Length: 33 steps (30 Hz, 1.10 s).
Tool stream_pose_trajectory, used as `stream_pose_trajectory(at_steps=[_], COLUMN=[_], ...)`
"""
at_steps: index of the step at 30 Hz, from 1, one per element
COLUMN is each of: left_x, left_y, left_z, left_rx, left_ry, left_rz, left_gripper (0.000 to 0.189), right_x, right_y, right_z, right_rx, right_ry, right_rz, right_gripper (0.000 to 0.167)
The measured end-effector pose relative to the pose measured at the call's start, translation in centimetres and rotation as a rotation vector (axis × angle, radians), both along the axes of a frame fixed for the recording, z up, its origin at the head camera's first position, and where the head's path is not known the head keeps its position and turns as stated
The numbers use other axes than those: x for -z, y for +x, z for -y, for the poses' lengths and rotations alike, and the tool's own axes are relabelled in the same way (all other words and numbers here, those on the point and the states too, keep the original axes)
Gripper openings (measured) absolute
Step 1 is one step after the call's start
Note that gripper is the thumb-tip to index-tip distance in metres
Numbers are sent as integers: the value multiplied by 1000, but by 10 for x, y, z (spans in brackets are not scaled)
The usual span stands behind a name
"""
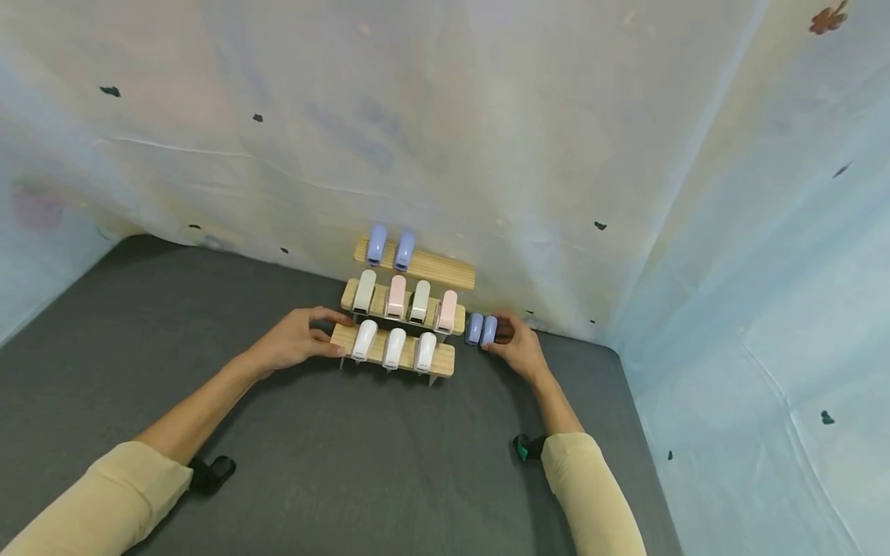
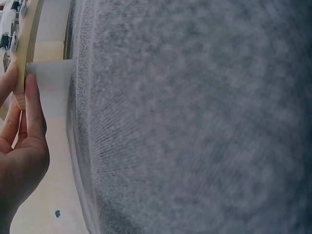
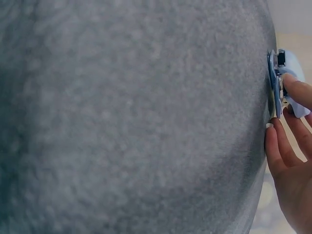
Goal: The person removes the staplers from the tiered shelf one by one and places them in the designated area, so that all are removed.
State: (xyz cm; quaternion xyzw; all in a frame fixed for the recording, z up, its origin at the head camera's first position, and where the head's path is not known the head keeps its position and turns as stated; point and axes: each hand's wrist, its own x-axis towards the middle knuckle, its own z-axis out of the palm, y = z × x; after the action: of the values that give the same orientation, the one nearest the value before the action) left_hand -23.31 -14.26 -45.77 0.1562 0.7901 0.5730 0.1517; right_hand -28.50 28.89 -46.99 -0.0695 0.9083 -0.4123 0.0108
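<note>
My left hand (image 1: pixel 302 338) grips the left end of the lowest tier of a wooden stepped rack (image 1: pixel 445 361). In the left wrist view its thumb and fingers pinch the board's end (image 2: pixel 20 85), beside a clear support (image 2: pixel 48 73). With my right hand (image 1: pixel 520 351) I hold a small blue stapler (image 1: pixel 489 330) between thumb and fingers, at the rack's right. Close on its left stands another blue stapler (image 1: pixel 474 329). The right wrist view shows the blue body (image 3: pixel 292 66) and metal parts near the grey surface; the fingers partly hide it.
White staplers (image 1: pixel 393 349) line the lowest tier. Pink staplers (image 1: pixel 395 297) and grey-beige staplers (image 1: pixel 365 291) fill the middle tier. Two blue staplers (image 1: pixel 405 250) sit on the left of the top tier (image 1: pixel 445 270). A pale curtain (image 1: pixel 487 139) hangs behind the dark grey table (image 1: pixel 389 463).
</note>
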Motion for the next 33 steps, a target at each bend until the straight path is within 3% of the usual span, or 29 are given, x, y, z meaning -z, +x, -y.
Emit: stream_pose_trajectory(at_steps=[19, 25, 33], left_x=[3, 2, 1], left_y=[2, 1, -1], left_z=[-2, -1, 0], left_rx=[-1, 8, 8], left_ry=[-4, 19, 23], left_rz=[-4, 3, -5], left_gripper=[63, 60, 60], right_x=[6, 1, -15], right_y=[2, 2, 0], right_z=[0, 0, 0], right_rx=[9, 11, 26], right_ry=[39, 62, 19], right_rz=[-17, -16, -82], right_gripper=[70, 73, 58])
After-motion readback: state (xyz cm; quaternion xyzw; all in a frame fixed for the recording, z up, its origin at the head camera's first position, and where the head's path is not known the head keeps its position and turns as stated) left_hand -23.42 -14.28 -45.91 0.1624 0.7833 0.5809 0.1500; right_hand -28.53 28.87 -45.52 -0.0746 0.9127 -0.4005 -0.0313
